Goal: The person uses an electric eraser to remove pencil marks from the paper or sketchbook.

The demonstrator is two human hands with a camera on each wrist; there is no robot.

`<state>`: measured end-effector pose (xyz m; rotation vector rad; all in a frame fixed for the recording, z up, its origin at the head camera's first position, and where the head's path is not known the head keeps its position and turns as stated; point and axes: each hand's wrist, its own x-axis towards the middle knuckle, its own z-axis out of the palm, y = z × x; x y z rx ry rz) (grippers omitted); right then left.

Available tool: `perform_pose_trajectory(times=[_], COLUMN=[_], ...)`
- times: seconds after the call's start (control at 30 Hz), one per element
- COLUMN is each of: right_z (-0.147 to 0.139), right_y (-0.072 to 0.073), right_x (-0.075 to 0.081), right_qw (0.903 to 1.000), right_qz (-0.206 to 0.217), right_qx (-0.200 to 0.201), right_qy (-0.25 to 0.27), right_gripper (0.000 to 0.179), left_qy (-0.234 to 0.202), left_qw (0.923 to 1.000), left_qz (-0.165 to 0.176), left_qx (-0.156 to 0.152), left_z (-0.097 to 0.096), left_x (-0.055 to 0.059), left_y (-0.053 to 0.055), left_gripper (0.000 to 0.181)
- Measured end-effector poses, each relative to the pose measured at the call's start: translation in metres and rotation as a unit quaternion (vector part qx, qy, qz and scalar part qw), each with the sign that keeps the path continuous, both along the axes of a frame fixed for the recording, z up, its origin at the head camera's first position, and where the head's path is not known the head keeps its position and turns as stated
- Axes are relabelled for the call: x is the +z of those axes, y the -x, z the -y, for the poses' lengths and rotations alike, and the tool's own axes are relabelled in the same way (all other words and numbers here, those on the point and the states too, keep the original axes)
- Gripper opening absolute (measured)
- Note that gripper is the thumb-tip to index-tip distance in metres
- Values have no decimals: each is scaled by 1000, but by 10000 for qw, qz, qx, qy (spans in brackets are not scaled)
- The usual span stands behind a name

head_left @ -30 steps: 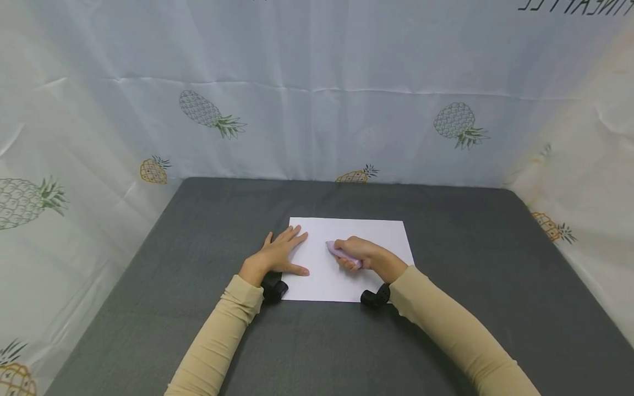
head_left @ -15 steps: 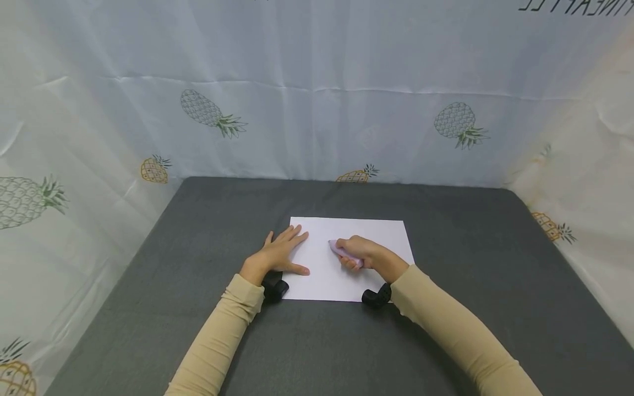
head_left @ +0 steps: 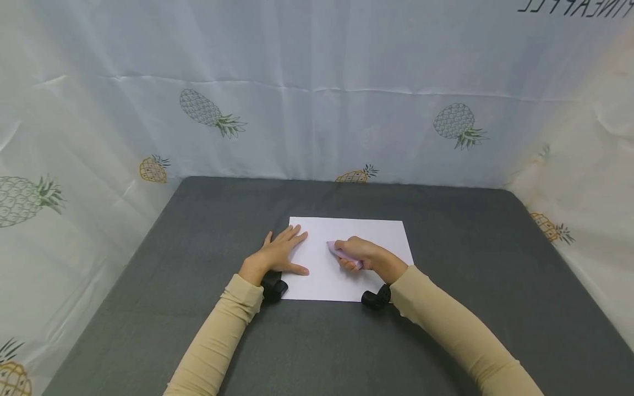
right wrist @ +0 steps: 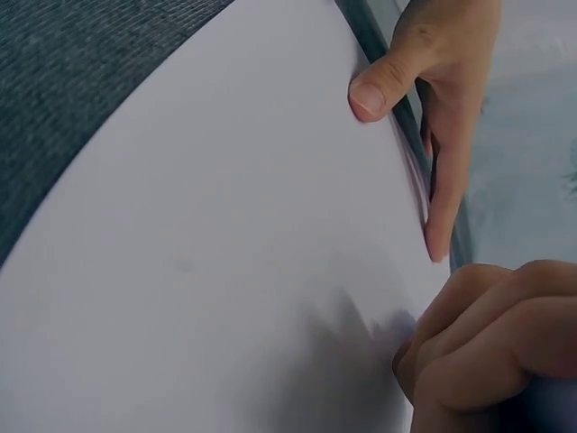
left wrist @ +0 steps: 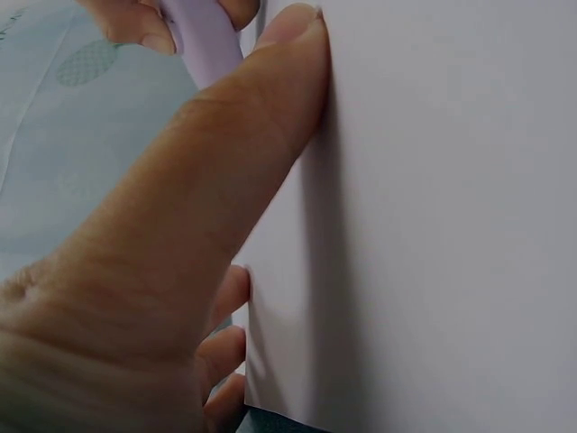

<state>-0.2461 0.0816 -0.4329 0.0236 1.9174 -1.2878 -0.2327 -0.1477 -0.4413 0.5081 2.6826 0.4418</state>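
A white sheet of paper (head_left: 356,228) lies on the dark grey table. My left hand (head_left: 276,255) rests on its left edge, fingers spread and thumb out to the side; in the left wrist view the thumb (left wrist: 243,126) presses on the sheet. Over the middle of the paper my right hand (head_left: 364,253) grips a light purple, elongated tool (head_left: 332,247) with a tapered end, pointing away to the left. Part of the purple tool (left wrist: 206,41) shows in the left wrist view, while the curled right fingers (right wrist: 496,334) mostly hide it in the right wrist view.
The grey table (head_left: 228,214) stretches around the sheet on all sides. A pale curtain (head_left: 317,126) with pineapple prints hangs behind and beside it. Black wrist devices (head_left: 376,297) sit under both wrists. A faint small smudge (right wrist: 184,264) shows on the paper.
My right hand with the purple tool has shifted very slightly right, then back left, over the paper. The left hand and the sheet have stayed in place.
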Motion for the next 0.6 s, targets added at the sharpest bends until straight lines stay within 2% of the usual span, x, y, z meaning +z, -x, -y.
perform_pose_trajectory(times=[0.2, 0.6], right_z=[6, 6], right_y=[0, 0], right_x=[-1, 0], right_qw=[9999, 9999], right_qz=[-29, -51], right_qx=[-88, 6], right_qy=[-130, -135], right_gripper=[35, 32], left_qy=[17, 19], left_qw=[10000, 10000], left_qz=[-22, -67], left_qx=[-22, -47], left_z=[0, 1], left_x=[-2, -4], left_y=[1, 2], left_gripper=[98, 99])
